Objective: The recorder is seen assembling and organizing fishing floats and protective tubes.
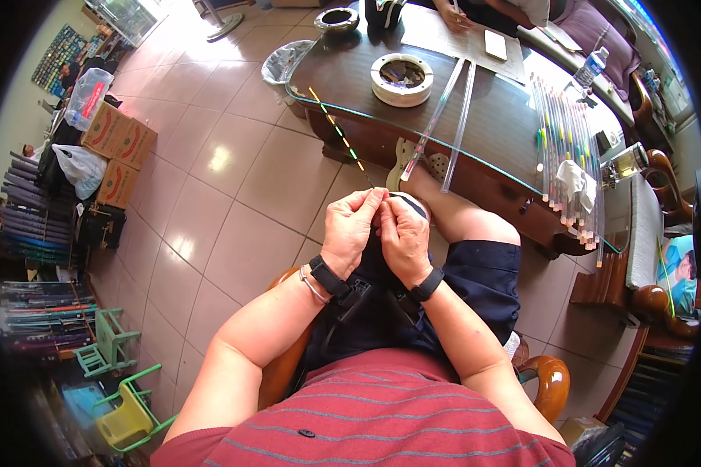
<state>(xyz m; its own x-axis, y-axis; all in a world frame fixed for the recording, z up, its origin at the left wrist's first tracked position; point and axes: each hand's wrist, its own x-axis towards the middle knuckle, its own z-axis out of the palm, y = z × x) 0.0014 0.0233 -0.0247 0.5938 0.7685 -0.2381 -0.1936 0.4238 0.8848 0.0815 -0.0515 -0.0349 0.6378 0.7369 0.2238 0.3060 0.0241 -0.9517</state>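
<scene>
Both my hands meet above my lap, fingertips pinched together. From the pinch rises the thin stem of a fishing float (338, 131), banded in yellow, green, orange and black, slanting up to the left. My left hand (348, 229) is closed with thumb and forefinger at the stem's lower end. Pressed beside it, my right hand (404, 233) pinches at the same spot. The fingers hide the part of the float between them, and I cannot make out anything below.
Ahead stands a dark glass-topped table (343, 74) with an ashtray (402, 80), two long clear tubes (459, 117) and a row of tubes (565, 148). A water bottle (592, 66) is farther right. Another person's hand (456, 17) is at the far edge. Cardboard boxes (119, 134) stand left.
</scene>
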